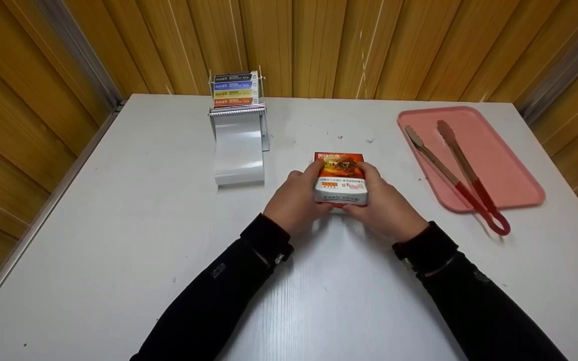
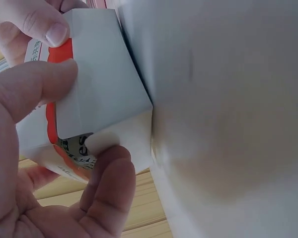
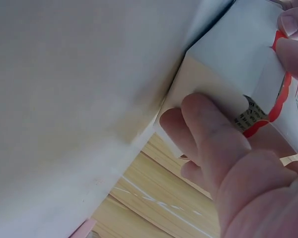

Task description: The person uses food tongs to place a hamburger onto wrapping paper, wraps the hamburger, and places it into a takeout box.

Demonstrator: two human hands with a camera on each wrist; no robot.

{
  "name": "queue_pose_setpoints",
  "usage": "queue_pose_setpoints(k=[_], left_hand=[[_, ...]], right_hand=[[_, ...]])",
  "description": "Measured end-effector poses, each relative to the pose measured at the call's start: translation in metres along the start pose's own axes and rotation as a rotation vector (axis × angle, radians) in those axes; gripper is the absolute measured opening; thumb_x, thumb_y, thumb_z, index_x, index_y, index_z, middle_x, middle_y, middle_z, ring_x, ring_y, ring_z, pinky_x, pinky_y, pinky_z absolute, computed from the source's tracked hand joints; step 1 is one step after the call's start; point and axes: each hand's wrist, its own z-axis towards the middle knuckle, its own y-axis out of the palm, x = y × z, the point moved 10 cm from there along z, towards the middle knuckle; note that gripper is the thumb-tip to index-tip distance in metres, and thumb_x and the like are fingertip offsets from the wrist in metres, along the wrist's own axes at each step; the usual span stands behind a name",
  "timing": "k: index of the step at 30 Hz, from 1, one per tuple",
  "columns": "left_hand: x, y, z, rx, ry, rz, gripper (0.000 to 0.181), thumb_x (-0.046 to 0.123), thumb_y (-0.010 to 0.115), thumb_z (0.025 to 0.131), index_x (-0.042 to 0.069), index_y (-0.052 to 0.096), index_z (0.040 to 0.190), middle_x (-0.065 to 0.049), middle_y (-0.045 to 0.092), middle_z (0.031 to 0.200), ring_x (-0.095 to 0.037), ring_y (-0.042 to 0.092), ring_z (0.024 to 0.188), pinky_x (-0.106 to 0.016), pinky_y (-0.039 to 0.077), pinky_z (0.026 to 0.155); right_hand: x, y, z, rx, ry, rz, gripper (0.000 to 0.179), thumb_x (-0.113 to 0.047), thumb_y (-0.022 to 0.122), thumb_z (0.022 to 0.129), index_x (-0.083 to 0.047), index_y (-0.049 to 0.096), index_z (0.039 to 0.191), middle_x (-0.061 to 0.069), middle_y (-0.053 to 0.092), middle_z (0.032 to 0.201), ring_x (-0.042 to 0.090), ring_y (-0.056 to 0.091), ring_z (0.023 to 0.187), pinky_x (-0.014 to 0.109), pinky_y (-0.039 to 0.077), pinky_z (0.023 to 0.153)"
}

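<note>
A small burger box, its lid printed with a burger picture in red and orange, sits on the white table between both hands. The left hand grips its left side, and the right hand holds the right side. Both thumbs press at the near face, by the red lid edge, as the left wrist view shows. Fingers of the left hand curl along a white side wall of the box. In the right wrist view, the right hand's fingers lie against the opposite wall, near a dark printed patch.
Back left stands a metal dispenser with a white label strip hanging forward and several coloured label rolls or boxes. On the right, red-handled tongs lie across a pink tray. Wooden panels rise behind the table.
</note>
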Motion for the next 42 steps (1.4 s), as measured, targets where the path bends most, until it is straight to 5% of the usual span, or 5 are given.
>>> queue_pose_setpoints(k=[10,17,19,34,42], left_hand=[[-0.0017,0.0014,0.0021,-0.022,0.004,-0.001,0.099,0.03,0.088,0.087,0.021,0.031,0.166,-0.013,0.063,0.138,-0.02,0.059,0.118,-0.035,0.055,0.101],[-0.0014,0.0006,0.0019,-0.023,0.019,0.028,0.101,0.03,0.089,0.086,0.021,0.029,0.167,-0.016,0.063,0.138,-0.021,0.061,0.116,-0.035,0.055,0.101],[-0.0024,0.0008,0.0018,-0.026,0.009,0.029,0.101,0.03,0.089,0.086,0.023,0.029,0.167,-0.018,0.061,0.138,-0.021,0.061,0.112,-0.035,0.055,0.1],[-0.0036,0.0021,0.0031,-0.036,-0.004,-0.008,0.1,0.025,0.089,0.087,0.022,0.03,0.167,-0.014,0.061,0.14,-0.02,0.059,0.118,-0.035,0.053,0.106],[-0.0033,-0.0001,0.0035,-0.019,0.04,-0.034,0.097,0.011,0.088,0.085,0.02,0.033,0.164,-0.014,0.062,0.139,-0.022,0.059,0.121,-0.036,0.052,0.107]], right_hand=[[-0.0023,-0.0002,-0.0001,0.015,-0.006,-0.017,0.096,-0.019,0.078,0.094,-0.004,0.014,0.164,0.022,0.039,0.162,0.032,0.046,0.144,0.054,0.039,0.122],[-0.005,0.0012,-0.0013,0.023,0.015,-0.119,0.1,-0.03,0.08,0.094,-0.025,0.016,0.17,0.028,0.005,0.175,0.049,0.021,0.159,0.062,0.033,0.124],[-0.0048,0.0019,-0.0018,0.021,0.028,-0.122,0.097,-0.031,0.079,0.095,-0.027,0.018,0.17,0.03,0.002,0.174,0.052,0.024,0.157,0.063,0.034,0.123],[-0.008,0.0013,-0.0032,0.045,0.027,-0.152,0.097,-0.021,0.081,0.094,-0.025,0.02,0.169,0.036,0.005,0.171,0.056,0.027,0.153,0.062,0.037,0.121],[-0.0054,0.0032,-0.002,0.017,0.044,-0.139,0.098,-0.025,0.08,0.095,-0.024,0.017,0.17,0.038,0.006,0.17,0.056,0.026,0.154,0.062,0.035,0.123]])
